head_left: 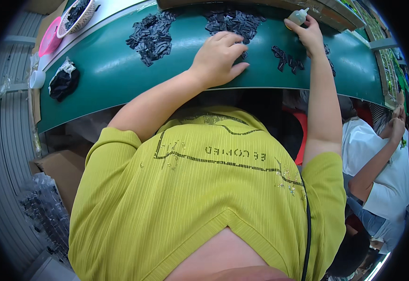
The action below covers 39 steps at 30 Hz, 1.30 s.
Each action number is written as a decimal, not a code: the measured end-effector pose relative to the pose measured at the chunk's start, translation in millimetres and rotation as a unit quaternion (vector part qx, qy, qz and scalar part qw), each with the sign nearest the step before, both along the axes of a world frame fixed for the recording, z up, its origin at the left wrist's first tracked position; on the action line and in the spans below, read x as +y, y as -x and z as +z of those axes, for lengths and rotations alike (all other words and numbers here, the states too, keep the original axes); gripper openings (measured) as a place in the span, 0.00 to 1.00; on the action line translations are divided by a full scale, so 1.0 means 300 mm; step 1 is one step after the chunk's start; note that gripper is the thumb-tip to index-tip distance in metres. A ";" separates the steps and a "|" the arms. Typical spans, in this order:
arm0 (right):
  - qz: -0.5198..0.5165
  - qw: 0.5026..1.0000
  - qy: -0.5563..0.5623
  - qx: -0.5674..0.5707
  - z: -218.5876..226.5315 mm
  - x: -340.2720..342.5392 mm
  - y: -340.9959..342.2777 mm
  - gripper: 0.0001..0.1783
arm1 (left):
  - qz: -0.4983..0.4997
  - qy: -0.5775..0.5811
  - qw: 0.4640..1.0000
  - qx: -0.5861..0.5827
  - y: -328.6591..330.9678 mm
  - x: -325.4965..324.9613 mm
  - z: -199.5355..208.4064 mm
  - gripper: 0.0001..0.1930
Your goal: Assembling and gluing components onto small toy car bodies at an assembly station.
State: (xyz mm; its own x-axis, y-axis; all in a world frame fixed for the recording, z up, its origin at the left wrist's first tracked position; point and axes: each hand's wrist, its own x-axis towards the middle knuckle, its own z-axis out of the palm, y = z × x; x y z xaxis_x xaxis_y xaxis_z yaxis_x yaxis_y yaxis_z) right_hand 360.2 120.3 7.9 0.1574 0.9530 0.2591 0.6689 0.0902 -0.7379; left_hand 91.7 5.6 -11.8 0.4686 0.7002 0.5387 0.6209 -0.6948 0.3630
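My right hand [310,36] grips a small pale squeeze bottle [298,18] with a narrow white nozzle, near the back edge of the green table [106,70]. At the near edge of a pile of small flat black pieces [235,22] rests my left hand [219,60]. Its thumb stands apart from the bent fingers, and nothing shows in its grasp. Farther left lies another pile of black pieces [152,37]. Several loose black pieces [287,60] sit between my hands, and more black pieces [330,61] are partly hidden behind my right forearm.
On the left are a basket of black parts [79,18], a pink basin [50,37], a white ring-shaped item [37,79] and a black-and-white cloth bundle [64,80]. Cardboard [326,14] borders the table's back. A person in white [378,164] sits close on the right.
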 end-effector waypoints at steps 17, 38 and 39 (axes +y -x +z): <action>0.006 0.927 -0.058 0.370 0.051 -0.391 -0.150 0.15 | -0.067 -0.014 0.993 0.101 -0.209 0.123 0.018 0.26; 0.264 0.893 0.089 0.354 0.059 -0.324 0.438 0.19 | 0.254 0.019 0.961 0.109 0.565 0.205 0.053 0.26; 0.293 0.879 0.099 0.363 0.068 -0.294 0.488 0.19 | 0.257 0.016 0.960 0.106 0.579 0.225 0.051 0.26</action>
State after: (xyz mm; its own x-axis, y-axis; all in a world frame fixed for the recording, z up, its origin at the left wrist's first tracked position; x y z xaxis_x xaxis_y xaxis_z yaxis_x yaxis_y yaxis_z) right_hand 213.9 32.1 28.2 -0.3198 0.9407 0.1134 -0.1031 0.0845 -0.9911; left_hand -82.1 73.0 3.5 0.1529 0.8832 0.4434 0.9412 -0.2669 0.2071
